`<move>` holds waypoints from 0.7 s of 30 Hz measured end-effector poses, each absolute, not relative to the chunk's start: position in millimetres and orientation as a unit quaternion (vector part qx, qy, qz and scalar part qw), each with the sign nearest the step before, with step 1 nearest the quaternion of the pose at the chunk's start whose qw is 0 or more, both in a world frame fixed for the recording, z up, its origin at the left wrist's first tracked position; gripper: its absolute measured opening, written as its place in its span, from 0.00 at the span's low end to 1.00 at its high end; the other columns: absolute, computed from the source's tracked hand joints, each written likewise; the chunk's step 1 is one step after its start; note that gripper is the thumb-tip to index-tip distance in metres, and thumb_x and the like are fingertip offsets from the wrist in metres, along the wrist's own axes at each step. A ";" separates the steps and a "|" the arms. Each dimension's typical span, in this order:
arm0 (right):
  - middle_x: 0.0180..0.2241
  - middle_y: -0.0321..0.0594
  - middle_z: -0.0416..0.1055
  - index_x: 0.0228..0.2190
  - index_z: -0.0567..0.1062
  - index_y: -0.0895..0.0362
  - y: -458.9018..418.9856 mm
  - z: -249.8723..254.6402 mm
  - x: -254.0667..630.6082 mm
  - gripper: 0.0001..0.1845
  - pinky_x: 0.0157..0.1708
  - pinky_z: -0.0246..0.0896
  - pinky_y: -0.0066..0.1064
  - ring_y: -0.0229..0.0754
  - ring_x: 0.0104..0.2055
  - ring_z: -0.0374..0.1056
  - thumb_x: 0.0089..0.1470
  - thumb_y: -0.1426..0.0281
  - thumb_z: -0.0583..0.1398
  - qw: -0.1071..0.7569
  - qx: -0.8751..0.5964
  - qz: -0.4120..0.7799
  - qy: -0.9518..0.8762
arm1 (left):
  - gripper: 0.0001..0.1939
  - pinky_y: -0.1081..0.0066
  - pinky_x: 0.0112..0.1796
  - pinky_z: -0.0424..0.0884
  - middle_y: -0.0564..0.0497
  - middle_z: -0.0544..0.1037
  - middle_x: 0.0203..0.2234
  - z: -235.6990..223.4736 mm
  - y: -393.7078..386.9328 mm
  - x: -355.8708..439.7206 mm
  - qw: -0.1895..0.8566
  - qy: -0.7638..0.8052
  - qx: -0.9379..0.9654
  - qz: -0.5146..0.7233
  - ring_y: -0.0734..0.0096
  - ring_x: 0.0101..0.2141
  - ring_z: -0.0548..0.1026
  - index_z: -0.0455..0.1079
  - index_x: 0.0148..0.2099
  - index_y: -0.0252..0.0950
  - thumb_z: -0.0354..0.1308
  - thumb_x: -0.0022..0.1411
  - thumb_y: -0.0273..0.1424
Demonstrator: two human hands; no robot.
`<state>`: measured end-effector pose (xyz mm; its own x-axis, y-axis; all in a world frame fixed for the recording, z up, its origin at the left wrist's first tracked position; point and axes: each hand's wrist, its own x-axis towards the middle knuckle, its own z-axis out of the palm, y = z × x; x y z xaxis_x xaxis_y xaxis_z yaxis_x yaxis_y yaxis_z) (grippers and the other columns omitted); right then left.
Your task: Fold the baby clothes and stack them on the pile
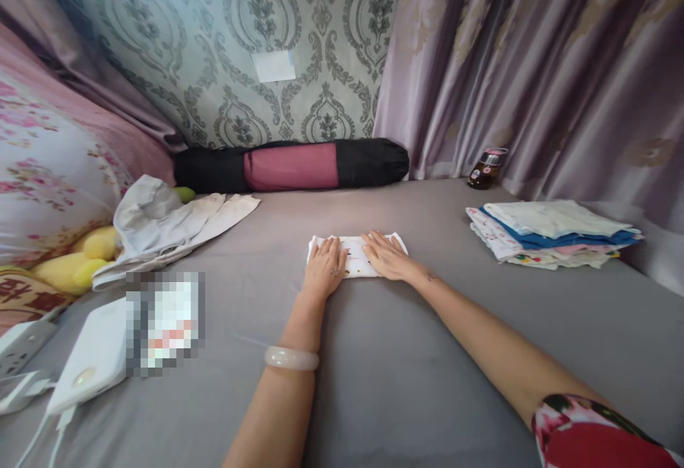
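Observation:
A folded white cloth (355, 260) with a small scattered print lies in the middle of the grey bed sheet (374, 368). Flat on its left end rests my left hand (324, 266), fingers stretched out. My right hand (385, 254) presses on the right part with its fingers spread. Neither hand grips the cloth. Part of the fabric is hidden under both palms. To the right stands a stack of folded cloths (556, 229) in white, blue and printed fabric.
A black and maroon rolled bag (291, 165) lies along the wall. A dark bottle (485, 169) stands by the curtain. On the left are a pale hat (147, 215), yellow plush toys (69, 268), a white power bank (93, 354) with cables, a power strip (21, 347) and a blurred item (172, 318).

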<state>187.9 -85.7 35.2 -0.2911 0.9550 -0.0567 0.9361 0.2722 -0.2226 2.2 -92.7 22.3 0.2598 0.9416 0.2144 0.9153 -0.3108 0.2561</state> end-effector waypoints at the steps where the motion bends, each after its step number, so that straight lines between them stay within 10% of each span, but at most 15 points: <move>1: 0.67 0.49 0.44 0.65 0.51 0.59 -85.9 36.3 191.1 0.35 0.65 0.31 0.51 0.48 0.69 0.37 0.64 0.56 0.34 0.048 -0.597 0.095 -0.795 | 0.25 0.56 0.61 0.54 0.39 0.64 0.61 22.2 -92.7 2.5 0.039 0.587 0.792 0.164 0.60 0.62 0.60 0.58 0.63 0.30 0.37 0.71 0.37; 21: 0.67 0.52 0.46 0.64 0.52 0.67 -89.1 19.7 212.3 0.38 0.65 0.35 0.47 0.51 0.69 0.39 0.63 0.55 0.35 0.033 -0.632 0.032 -0.774 | 0.30 0.51 0.61 0.50 0.33 0.58 0.63 12.9 -89.4 5.5 0.003 0.647 0.754 0.111 0.50 0.64 0.53 0.56 0.64 0.28 0.36 0.70 0.42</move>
